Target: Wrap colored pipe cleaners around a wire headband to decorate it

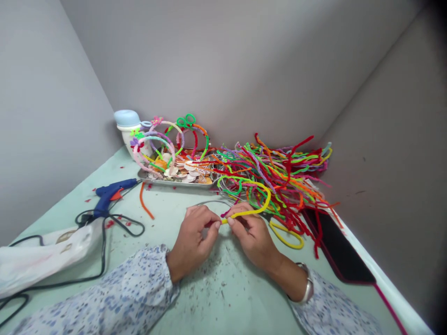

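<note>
**Both hands pinching one end of a yellow pipe cleaner, mid-surface**

Left hand (195,235) and right hand (252,235) meet fingertip to fingertip. Each is clenched in a thumb-and-forefinger pinch on the near end of the yellow pipe cleaner (260,207). The rest of it arcs up and back toward the pipe cleaner pile (286,170) and touches it. A thin grey wire hoop (209,203) lies just behind the hands; I cannot tell if a finger holds it.

The surface (209,298) is littered with fuzz specks.

- Left: glue gun (109,193) with its black cord (103,251) looping near the left sleeve, and a white bag (42,256).
- Back: a tray of shells (176,179), finished hoops (164,137) and a white bottle (127,128).
- Right: a dark tablet (337,249), partly under the pile.
- Near the hands: a loose orange piece (145,203) and a second yellow piece (287,235).

Risks, as I judge them:
- The free end tangles in the pile, so a pull drags other strands along.
- The pinch is tiny, so the tip may slip out.
- The sleeve could snag the cord and tug the glue gun.
- The wire core may poke a fingertip.
</note>
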Motion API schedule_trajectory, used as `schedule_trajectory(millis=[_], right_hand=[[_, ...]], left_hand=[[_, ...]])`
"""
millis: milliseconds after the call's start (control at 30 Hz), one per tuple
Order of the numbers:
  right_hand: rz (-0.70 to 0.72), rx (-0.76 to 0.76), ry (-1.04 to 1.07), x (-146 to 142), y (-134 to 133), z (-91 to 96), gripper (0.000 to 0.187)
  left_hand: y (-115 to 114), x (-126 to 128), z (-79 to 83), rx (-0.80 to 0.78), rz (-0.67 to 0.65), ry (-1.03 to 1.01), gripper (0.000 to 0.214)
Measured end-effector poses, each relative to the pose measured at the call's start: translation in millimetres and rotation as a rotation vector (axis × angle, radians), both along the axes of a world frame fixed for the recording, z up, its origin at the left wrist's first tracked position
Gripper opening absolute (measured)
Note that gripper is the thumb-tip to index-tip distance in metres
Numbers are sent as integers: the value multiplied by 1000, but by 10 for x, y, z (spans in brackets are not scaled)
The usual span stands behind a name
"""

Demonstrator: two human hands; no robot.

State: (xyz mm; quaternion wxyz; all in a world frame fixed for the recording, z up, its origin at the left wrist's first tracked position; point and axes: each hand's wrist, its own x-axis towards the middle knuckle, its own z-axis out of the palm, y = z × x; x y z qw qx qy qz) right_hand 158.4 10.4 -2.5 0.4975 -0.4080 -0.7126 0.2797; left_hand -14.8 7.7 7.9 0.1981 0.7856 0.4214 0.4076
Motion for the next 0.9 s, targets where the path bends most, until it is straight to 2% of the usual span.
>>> schedule_trajectory(millis=[133,300,400,633,900], right_hand=[[65,-121,67,9,16,-30,20],[143,-450,198,1,6,-93,24],[168,-565,246,-4,13,-101,24],[224,-610,267,17,50,-86,22],[204,-466,188,9,28,-132,24]], left_hand=[[-4,2,8,20,-7,11,15],[-4,3,7,48,-13,31,15],[-3,4,4,54,-10,43,16],[-2,2,13,65,-17,53,16],[34,-3,-19,64,-9,42,15]])
